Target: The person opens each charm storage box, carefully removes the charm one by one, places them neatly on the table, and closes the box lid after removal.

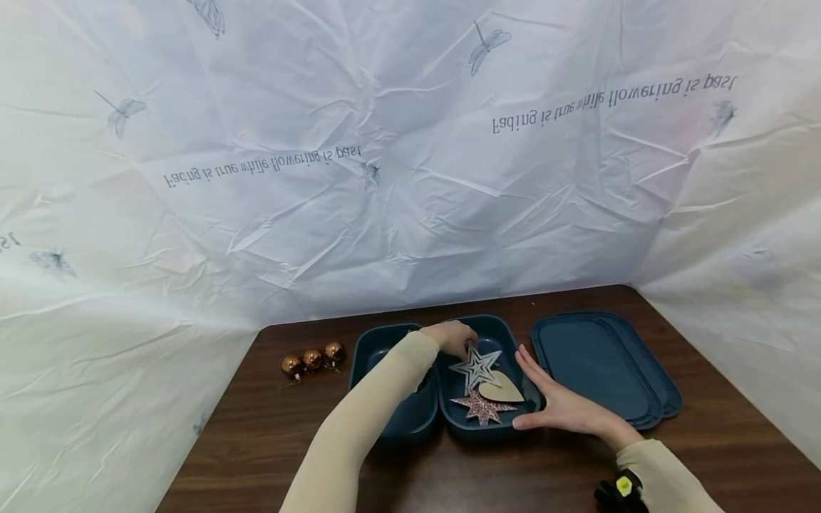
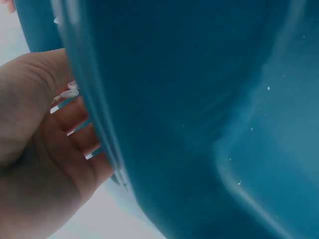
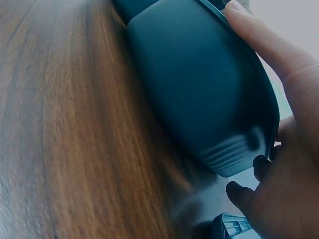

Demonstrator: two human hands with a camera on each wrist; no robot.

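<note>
My left hand [image 1: 454,338] reaches into the right blue plastic box [image 1: 442,410] and pinches the top of a silver star ornament [image 1: 477,369]. In the left wrist view a bit of white string [image 2: 70,91] shows between thumb and fingers; the fingertips are hidden behind the box wall. Below the silver star, a wooden heart [image 1: 503,390] and a pink glitter star [image 1: 482,407] lie in the same box. My right hand [image 1: 564,406] rests against this box's right side, fingers spread and fairly straight, thumb at the front corner.
Left of it stands a second blue box [image 1: 410,420], partly behind my left sleeve. Several copper baubles [image 1: 313,359] lie farther left. Two stacked blue lids [image 1: 596,367] lie on the brown wooden table [image 1: 256,442] at right. A white printed sheet [image 1: 410,235] hangs behind.
</note>
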